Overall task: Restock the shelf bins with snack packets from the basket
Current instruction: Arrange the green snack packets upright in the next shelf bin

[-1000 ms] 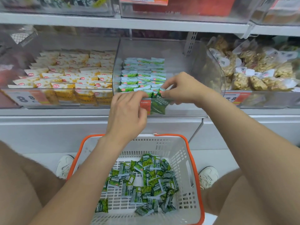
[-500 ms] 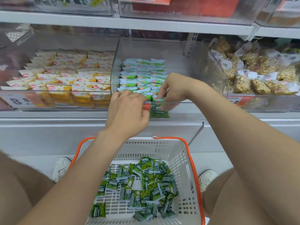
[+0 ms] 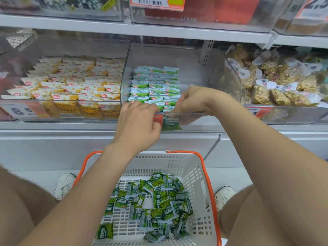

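Bin wall [image 3: 214,121] fronts green packets [image 3: 154,86]; right hand [image 3: 195,102] pinches them, left hand [image 3: 138,123] grip unclear.

You face a bin [image 3: 186,55] of clear, glossy, smooth plastic. The green packets [image 3: 154,86] inside look like shiny film. Your basket [image 3: 195,174] is matt white perforated plastic with a smooth orange rim; the shelf [image 3: 124,27] looks painted metal.

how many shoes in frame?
2. One white shoe on the floor at image-left of the basket, the other shoe at its image-right. Both are partly hidden by the legs.
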### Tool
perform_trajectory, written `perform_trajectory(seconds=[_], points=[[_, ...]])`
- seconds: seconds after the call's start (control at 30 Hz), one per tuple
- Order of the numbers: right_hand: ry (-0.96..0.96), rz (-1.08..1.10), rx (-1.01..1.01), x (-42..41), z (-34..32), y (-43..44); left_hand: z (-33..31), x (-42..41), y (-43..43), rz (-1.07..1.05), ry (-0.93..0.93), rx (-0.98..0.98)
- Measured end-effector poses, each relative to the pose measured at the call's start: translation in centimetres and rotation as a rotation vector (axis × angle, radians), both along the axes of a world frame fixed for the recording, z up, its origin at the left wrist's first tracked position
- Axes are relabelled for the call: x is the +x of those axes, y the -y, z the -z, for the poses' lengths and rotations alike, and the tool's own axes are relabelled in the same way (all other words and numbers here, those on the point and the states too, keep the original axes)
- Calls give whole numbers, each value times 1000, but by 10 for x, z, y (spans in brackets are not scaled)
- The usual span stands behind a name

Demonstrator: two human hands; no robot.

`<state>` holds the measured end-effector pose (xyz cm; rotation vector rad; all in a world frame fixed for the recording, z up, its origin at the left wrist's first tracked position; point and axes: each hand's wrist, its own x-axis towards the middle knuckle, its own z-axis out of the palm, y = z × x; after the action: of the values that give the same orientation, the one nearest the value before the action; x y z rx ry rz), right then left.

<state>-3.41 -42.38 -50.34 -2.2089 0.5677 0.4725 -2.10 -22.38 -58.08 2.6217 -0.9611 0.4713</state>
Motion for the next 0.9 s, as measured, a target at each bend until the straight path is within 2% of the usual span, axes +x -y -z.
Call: perform_trajectory(seconds=[0.07, 0.1, 0.17, 0.2, 0.27, 0.33, 0.4, 0.47, 0.53, 0.6, 0.67, 0.8, 0.9], points=[[90, 6, -67, -6, 2, 4, 0, -1, -1, 20, -18, -69], [187, -10, -182, -9, 4, 4, -1, -2, -2, 45, -24, -126], [473, -79, -451, -23, 5, -3, -1, -4, -3, 108, 13, -264], [614, -114, -517, -34, 4, -11, -1, -6, -4, 130, 65, -324], [750, -178, -499, -57, 4, -28, -1, -15, -6, 132, 217, -424], [679, -298, -458, -80, 7, -43, 5, -26, -8, 137, 317, -489], [448, -507, -472, -99, 23, -53, 24, -37, -11, 201, 282, -475], [147, -741, -521, -115, 48, -60, 55, -45, -16, 243, 96, -322], [-131, -907, -538, -129, 81, -67, 88, -53, -20, 223, -202, -42], [-320, -1034, -566, -140, 111, -74, 120, -61, -23, 229, -469, 203], [-384, -1100, -584, -148, 133, -78, 152, -71, -25, 252, -703, 383], [-290, -1139, -626, -154, 159, -80, 211, -92, -30, 257, -1189, 638], [-278, -1167, -636, -154, 168, -79, 246, -109, -32, 276, -1423, 786]])
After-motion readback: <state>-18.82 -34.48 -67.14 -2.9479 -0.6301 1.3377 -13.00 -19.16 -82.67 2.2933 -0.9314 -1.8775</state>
